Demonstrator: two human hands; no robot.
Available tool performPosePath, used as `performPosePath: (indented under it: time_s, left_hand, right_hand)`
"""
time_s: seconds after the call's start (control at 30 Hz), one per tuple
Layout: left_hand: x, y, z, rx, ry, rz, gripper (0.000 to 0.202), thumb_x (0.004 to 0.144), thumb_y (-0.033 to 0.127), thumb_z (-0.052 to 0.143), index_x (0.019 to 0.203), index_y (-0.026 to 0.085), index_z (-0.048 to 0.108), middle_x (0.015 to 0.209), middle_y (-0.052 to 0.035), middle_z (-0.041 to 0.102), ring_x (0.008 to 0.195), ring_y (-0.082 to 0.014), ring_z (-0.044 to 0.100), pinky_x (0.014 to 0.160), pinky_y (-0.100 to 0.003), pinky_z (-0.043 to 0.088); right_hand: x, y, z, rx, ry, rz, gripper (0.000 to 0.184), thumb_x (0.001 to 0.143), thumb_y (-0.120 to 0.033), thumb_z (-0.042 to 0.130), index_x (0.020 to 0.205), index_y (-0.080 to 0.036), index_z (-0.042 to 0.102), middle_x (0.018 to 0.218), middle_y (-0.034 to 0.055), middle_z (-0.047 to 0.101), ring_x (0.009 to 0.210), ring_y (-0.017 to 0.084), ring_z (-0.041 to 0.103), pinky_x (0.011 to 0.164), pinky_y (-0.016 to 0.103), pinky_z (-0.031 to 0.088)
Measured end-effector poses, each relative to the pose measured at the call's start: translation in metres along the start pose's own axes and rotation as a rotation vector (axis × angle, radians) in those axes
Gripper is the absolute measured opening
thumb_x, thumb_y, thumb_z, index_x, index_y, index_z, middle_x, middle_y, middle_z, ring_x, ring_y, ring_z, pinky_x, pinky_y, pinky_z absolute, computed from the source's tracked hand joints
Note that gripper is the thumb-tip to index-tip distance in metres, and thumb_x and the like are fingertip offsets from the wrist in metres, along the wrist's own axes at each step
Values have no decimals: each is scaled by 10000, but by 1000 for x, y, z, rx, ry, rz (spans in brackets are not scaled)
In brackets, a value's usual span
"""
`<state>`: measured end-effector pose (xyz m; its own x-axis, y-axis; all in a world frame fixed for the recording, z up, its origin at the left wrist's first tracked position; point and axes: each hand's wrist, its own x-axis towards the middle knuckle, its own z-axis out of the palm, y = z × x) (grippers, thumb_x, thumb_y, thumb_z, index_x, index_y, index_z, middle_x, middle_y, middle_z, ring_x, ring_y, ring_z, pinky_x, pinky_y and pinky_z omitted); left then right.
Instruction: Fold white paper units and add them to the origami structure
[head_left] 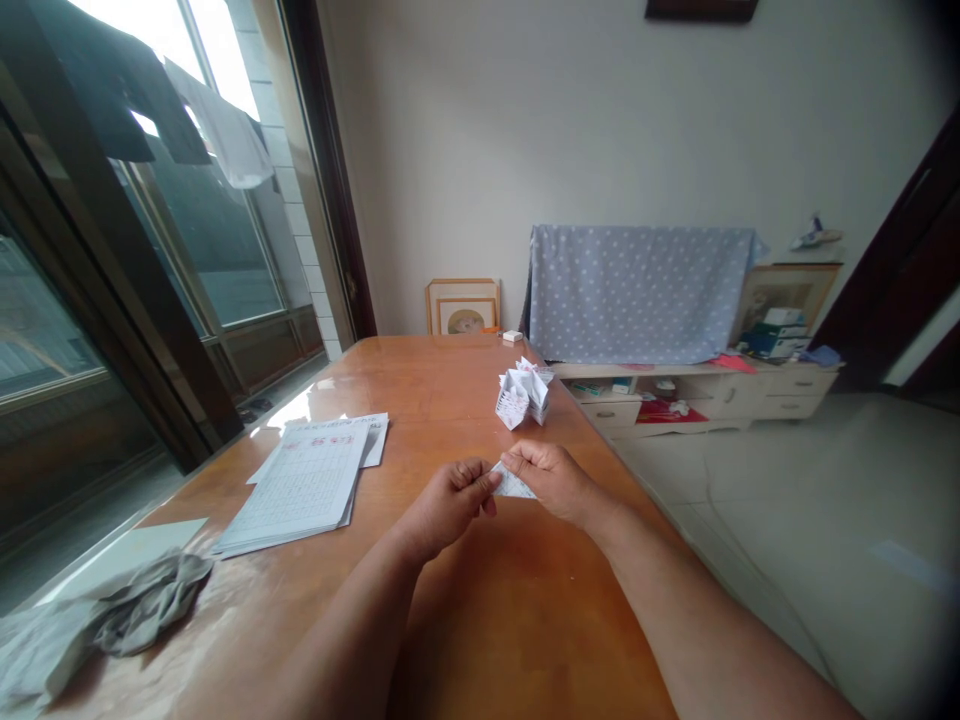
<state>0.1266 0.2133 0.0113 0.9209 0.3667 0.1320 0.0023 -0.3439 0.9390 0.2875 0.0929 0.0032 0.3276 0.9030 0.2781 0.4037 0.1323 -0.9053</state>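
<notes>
2 hands close together, L hand (446, 505) & R hand (551, 482) curled, fingers pinching 1 small folded paper piece (516, 483) above wooden table (525, 620) (its print too small to read), folded paper heap (523, 393) just ahead.

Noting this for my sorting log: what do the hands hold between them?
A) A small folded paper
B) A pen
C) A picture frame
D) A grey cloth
A: the left hand and right hand both pinch the small folded paper between their fingers.
</notes>
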Motion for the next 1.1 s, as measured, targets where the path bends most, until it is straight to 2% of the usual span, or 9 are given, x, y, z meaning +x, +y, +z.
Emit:
performPosePath:
  time_s: [0.17,0.37,0.47,0.7,0.9,1.1]
  left_hand:
    - [0,3,-1,-3,66,-13,372,938,515,555,792,177,609,662,1,599,615,-131,474,600,-256,357]
    - [0,3,2,-20,97,-91,408,913,557,567,758,179,591,653,-12,626,596,-129,487,591,-256,357]
    - [-1,0,-1,-42,107,-114,419,914,578,553,795,180,601,636,-12,626,597,-135,501,592,-256,361]
    - [-2,2,-5,-100,97,-69,417,908,576,568,769,184,590,541,24,541,551,-127,466,571,-249,339]
    - [-4,8,0,-117,63,-80,404,914,547,575,780,169,625,711,-27,647,670,-145,528,669,-267,404]
    - [-4,14,5,-42,115,-21,386,895,509,611,705,173,611,658,-7,601,646,-139,496,656,-265,388]
  right_hand:
    - [2,10,2,-42,-45,89,449,921,-608,556,844,-174,646,733,10,616,680,148,554,608,255,410]
    - [3,16,1,-62,-24,51,436,936,-578,547,781,-179,633,700,3,604,620,131,516,580,257,380]
    - [5,15,0,-48,23,43,408,939,-553,556,823,-177,664,686,-3,589,627,133,505,597,264,380]
    - [2,5,-1,48,19,48,388,940,-523,570,864,-162,688,690,-5,583,641,128,486,619,269,367]
    - [0,-1,-3,39,14,78,399,928,-533,577,838,-158,679,659,-11,565,607,120,470,590,264,356]
    - [-1,-6,1,105,-5,129,385,849,-541,676,865,-156,692,671,-6,589,630,127,511,608,258,394]
